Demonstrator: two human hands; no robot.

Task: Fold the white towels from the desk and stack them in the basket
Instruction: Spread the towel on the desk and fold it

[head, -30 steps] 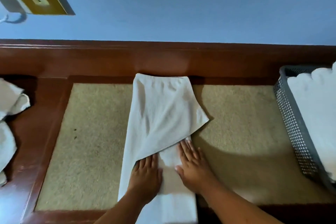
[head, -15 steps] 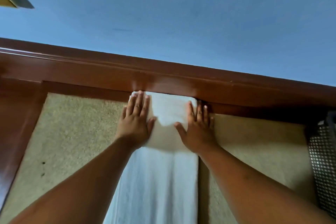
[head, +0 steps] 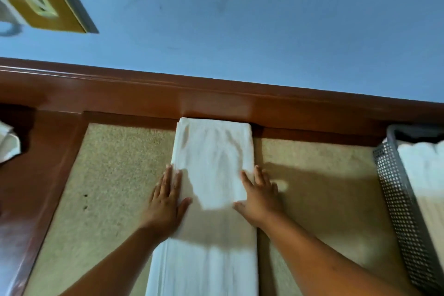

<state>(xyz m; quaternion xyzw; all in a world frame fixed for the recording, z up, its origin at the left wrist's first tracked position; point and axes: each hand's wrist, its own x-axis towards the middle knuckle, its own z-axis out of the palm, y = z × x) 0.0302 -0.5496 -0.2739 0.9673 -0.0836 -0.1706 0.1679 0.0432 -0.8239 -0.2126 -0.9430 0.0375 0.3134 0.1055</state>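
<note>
A white towel (head: 211, 163), folded into a long narrow strip, lies lengthwise on the desk's tan inset (head: 113, 175), its far end against the wooden back rail. My left hand (head: 167, 198) lies flat on the strip's left edge, fingers straight. Flat on the right edge rests my right hand (head: 260, 196), fingers spread. At the right stands a grey perforated basket (head: 394, 194) holding folded white towels (head: 425, 168). More unfolded white towels (head: 8, 144) lie at the far left edge.
The reddish wooden desk frame (head: 36, 175) surrounds the tan inset, with a raised back rail (head: 216, 101) below the blue wall. A wooden plate with a socket (head: 40, 5) hangs on the wall at upper left.
The towel's loose diagonal flap has been laid flat into a straight strip. Both hands slid to the far end half a second ago and have come back toward the strip's middle.
</note>
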